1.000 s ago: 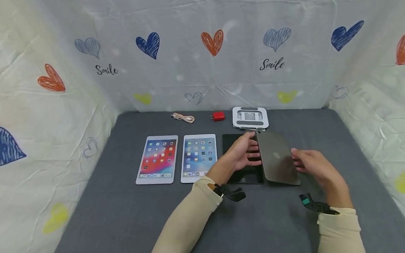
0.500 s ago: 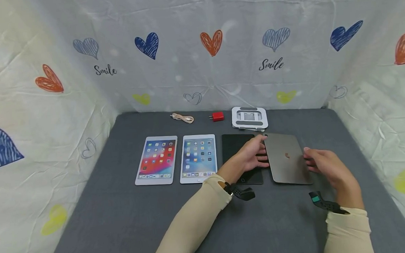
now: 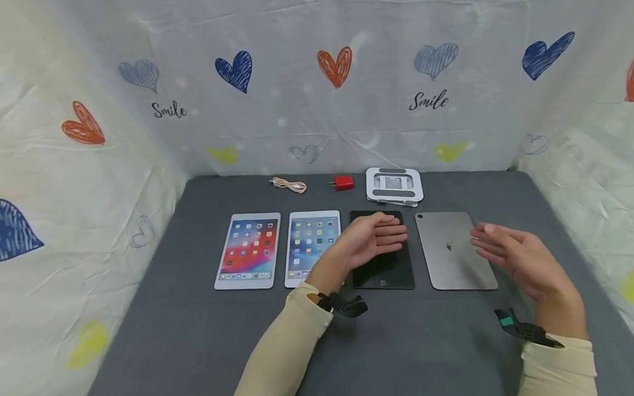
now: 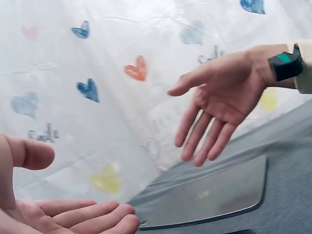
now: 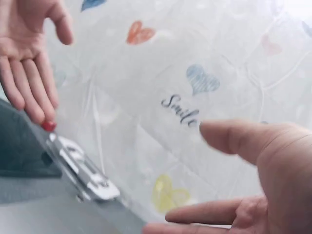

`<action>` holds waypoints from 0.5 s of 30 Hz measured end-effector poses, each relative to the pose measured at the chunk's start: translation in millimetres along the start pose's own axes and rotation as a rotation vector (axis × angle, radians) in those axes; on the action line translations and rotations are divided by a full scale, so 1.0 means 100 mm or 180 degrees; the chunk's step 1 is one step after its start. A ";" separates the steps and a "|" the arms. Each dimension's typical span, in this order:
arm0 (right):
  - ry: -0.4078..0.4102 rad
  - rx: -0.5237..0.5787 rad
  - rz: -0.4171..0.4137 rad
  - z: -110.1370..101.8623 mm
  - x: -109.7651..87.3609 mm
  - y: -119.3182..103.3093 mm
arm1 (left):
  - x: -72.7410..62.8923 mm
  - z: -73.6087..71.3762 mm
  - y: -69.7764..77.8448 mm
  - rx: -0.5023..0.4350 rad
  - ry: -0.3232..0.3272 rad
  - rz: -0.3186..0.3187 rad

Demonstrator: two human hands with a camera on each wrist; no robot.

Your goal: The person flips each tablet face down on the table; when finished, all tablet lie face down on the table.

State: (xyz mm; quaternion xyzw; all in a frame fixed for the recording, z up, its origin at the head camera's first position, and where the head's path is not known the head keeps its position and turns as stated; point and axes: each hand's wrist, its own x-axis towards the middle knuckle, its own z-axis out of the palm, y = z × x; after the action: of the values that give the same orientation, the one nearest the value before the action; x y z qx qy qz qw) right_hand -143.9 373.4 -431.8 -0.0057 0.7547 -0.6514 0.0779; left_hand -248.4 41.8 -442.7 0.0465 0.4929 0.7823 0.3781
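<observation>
A grey tablet (image 3: 447, 269) lies back side up at the right end of a row, its logo and corner camera showing. Above its right edge hovers my right hand (image 3: 524, 257), fingers straight and holding nothing. My left hand (image 3: 364, 240) is over the black tablet (image 3: 386, 272), palm turned inward, fingers extended, nothing in it. In the left wrist view the grey tablet (image 4: 209, 197) rests flat on the cloth, below the spread fingers of the right hand (image 4: 219, 97). Two white tablets, one with a red-and-blue screen (image 3: 247, 251) and one with a blue screen (image 3: 313, 239), lie further left.
Behind the row lie a coiled cable (image 3: 288, 185), a red charger plug (image 3: 343, 182) and a folded silver stand (image 3: 394, 184). Grey cloth (image 3: 196, 345) covers the table. A white curtain (image 3: 282, 123) printed with hearts hangs around the back and sides.
The grey tablet moved right and went from tilted to flat on the table. Both hands let go of it; the left drew back leftward over the black tablet, the right moved slightly right.
</observation>
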 end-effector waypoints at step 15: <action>-0.0477 0.0469 0.0018 0.41 0.48 -0.24 | -0.52 -0.49 0.35 0.0312 0.0245 0.0490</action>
State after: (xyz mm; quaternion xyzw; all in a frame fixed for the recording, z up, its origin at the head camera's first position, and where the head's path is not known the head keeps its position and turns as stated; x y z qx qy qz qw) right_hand -188.0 323.9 -419.5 -0.0465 0.6968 -0.7027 0.1362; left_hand -252.2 -35.1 -424.1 0.0726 0.5397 0.7852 0.2949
